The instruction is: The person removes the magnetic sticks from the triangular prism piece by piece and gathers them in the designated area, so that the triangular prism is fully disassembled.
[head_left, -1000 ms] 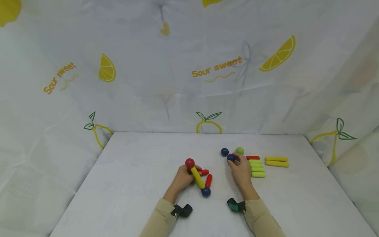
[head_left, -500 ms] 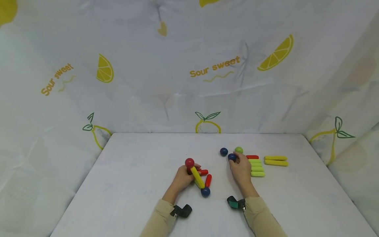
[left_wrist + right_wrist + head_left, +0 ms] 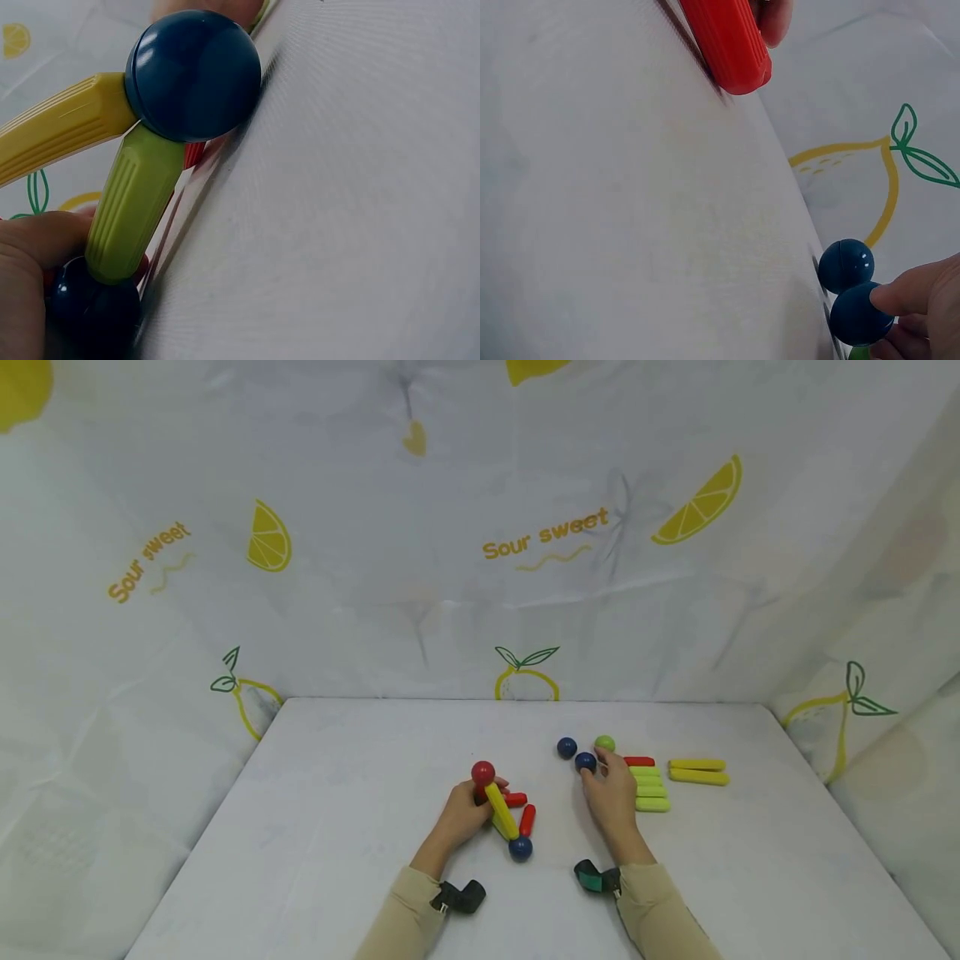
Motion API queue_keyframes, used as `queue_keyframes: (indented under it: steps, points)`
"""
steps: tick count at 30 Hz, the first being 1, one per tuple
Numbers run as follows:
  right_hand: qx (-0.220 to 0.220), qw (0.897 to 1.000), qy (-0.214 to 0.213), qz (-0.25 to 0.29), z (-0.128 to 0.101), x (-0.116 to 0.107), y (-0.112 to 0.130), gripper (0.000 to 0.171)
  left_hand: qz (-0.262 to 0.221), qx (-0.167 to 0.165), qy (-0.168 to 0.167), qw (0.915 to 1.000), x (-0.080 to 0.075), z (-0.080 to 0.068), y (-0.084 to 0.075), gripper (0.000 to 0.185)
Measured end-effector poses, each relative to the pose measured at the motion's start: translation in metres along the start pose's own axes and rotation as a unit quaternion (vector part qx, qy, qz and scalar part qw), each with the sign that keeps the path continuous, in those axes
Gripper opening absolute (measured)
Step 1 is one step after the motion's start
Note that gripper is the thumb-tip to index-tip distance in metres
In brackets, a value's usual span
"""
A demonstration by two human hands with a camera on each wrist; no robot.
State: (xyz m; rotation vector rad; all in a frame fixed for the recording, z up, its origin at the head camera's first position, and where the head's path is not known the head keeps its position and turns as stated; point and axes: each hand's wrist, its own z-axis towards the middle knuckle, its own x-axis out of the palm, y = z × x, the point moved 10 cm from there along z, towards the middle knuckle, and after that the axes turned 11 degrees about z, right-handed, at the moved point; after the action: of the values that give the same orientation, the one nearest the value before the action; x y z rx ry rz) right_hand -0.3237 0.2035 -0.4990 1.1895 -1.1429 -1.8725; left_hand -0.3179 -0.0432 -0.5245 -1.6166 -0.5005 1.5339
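- The only writing you can read is "Sour sweet" (image 3: 545, 534), printed in yellow on the white cloth backdrop (image 3: 450, 485) above and beyond your fingers, and once more up to their left; lemon slices and outlined lemons are printed around it.
- Your bench (image 3: 337, 793) is plain white, with the cloth hanging close behind and on both sides.
- Your left hand (image 3: 463, 810) has its fingers curled round a stick-and-ball figure (image 3: 504, 810): a red ball (image 3: 483, 772) on top, a yellow stick slanting down to a dark blue ball (image 3: 520, 847), with red sticks just right of your fingers.
- Your right hand (image 3: 613, 789) pinches a loose blue ball (image 3: 586, 762) at its fingertips, low over the bench.
- A second blue ball (image 3: 567, 747) lies just left of those fingertips, and a green ball (image 3: 604, 743) just beyond them.
- Touching the right of your right fingers lies a red stick (image 3: 639, 761) heading a row of green sticks (image 3: 651, 787); two yellow sticks (image 3: 698, 770) lie further right.
- Bare bench spreads wide to the left of your left fingers, up to the edge there.
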Motion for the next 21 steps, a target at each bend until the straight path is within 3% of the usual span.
queue_keyframes:
  steps: [5, 11, 16, 21]
  points:
    - [-0.014, 1.0, -0.006, -0.008, -0.004, -0.002, 0.007, 0.044, -0.03, 0.003, 0.008, 0.9995, 0.001, -0.001, -0.001, 0.025]
    - [-0.066, 0.998, -0.012, -0.006, -0.011, -0.003, 0.024, 0.042, -0.054, 0.024, 0.002, 0.9982, 0.0, -0.001, -0.005, 0.027]
    - [-0.128, 0.992, 0.003, 0.014, -0.016, 0.001, 0.043, 0.039, -0.085, 0.063, -0.006, 0.9944, -0.006, -0.003, -0.014, 0.031]
    - [-0.145, 0.986, 0.057, 0.052, -0.02, 0.015, 0.062, 0.036, -0.157, 0.134, 0.0, 0.9785, -0.02, -0.011, -0.042, 0.037]
